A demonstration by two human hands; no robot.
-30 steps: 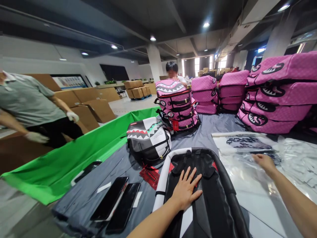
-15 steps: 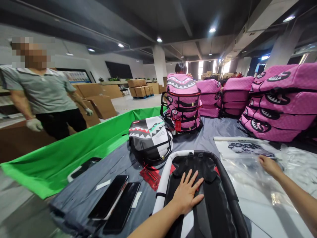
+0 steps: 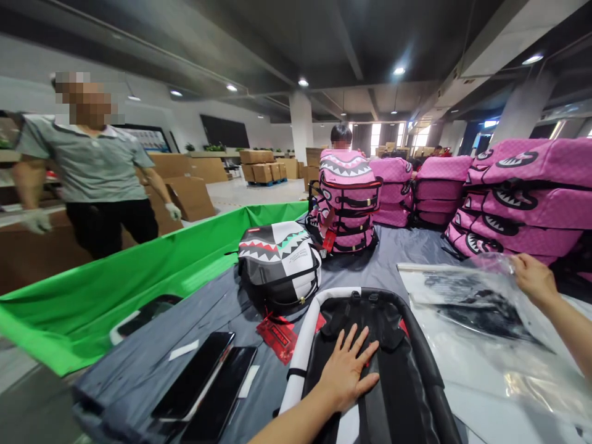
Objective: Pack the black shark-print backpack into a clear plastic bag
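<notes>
A black and white backpack (image 3: pixel 402 370) lies in front of me with its strap side up. My left hand (image 3: pixel 348 369) rests flat on it, fingers spread. At the right, my right hand (image 3: pixel 536 280) pinches the edge of a clear plastic bag (image 3: pixel 485 308) with dark print, which lies over a pile of similar bags. The lifted corner of that bag is raised toward the pink stack. Just beyond the first backpack sits another black and white backpack (image 3: pixel 280 265) with a shark-mouth pattern. A red tag (image 3: pixel 277 338) lies between the two.
Two dark phones (image 3: pixel 194 376) lie at the left on the grey cloth (image 3: pixel 134 364). Stacks of pink backpacks (image 3: pixel 527 197) line the far side. A green fabric barrier (image 3: pixel 152 271) borders the left, where a person in white gloves (image 3: pixel 102 166) stands. Cardboard boxes (image 3: pixel 259 163) stand behind.
My right hand has moved outward and away, pulling up the bag's edge. My left hand stays on the backpack. The gloved person appears slightly farther right in view.
</notes>
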